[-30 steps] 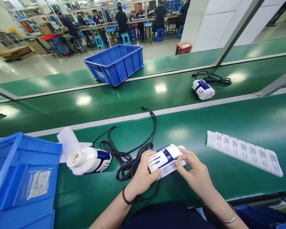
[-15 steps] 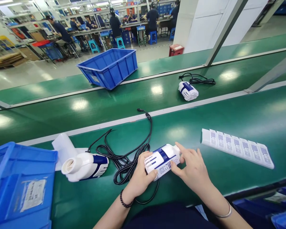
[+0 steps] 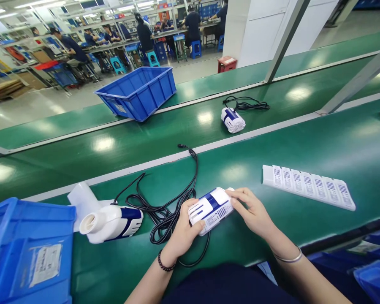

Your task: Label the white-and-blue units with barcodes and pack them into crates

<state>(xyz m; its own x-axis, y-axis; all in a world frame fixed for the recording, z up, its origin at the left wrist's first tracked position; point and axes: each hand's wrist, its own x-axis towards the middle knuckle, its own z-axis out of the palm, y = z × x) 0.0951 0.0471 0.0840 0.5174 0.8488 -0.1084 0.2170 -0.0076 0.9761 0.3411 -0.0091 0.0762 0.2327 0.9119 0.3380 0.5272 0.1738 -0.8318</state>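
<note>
My left hand is closed around the slotted end of a white-and-blue pump, which lies tilted above the green bench. A printed label with dark bars runs along the pump's near side. At its other end, the fingers and thumb of my right hand pinch the white tip, partly hiding it. A coiled black cable lies beside my left hand. Further left, a second white-and-blue pump rests on its side, its round opening facing left. A white sheet of labels lies to the right.
A blue bin stands at the left, beside a curled translucent sheet. Beyond a pale rail runs a green conveyor belt carrying another corded pump. A blue crate sits further back. Metal posts rise at the right; people sit at distant benches.
My right thumb has shifted from the label side to the pump's tip. The pump on the belt has moved left. A white object has appeared at the right edge, and the view has shifted slightly.
</note>
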